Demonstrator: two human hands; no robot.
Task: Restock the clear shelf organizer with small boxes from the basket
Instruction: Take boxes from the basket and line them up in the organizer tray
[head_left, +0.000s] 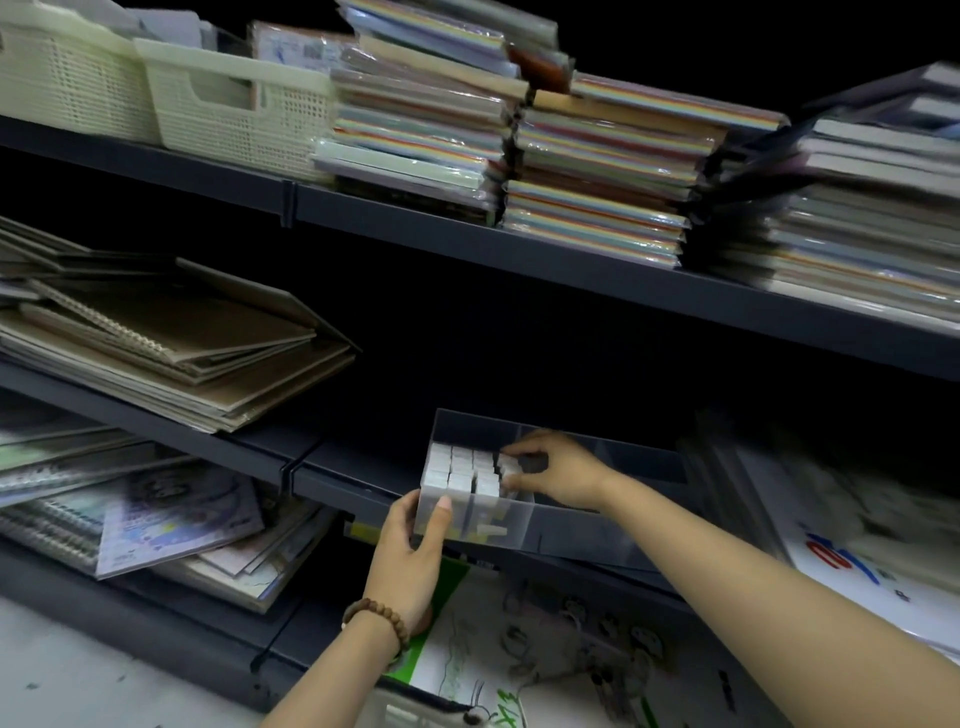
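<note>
stacked packs of coloured paper (597, 171) fill the upper shelf (395, 224); brown spiral notebooks (171, 343) lie lower left.

Clear glossy plastic organizer (571, 525); matt white boxes (462, 470) (probably card); dark matt metal shelf (332, 478).

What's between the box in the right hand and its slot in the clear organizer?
Nothing visible. The right hand holds the small box at the open top of the clear organizer, beside the packed boxes in its left compartment. The left hand grips the front-left corner from outside, clear of the path.
</note>
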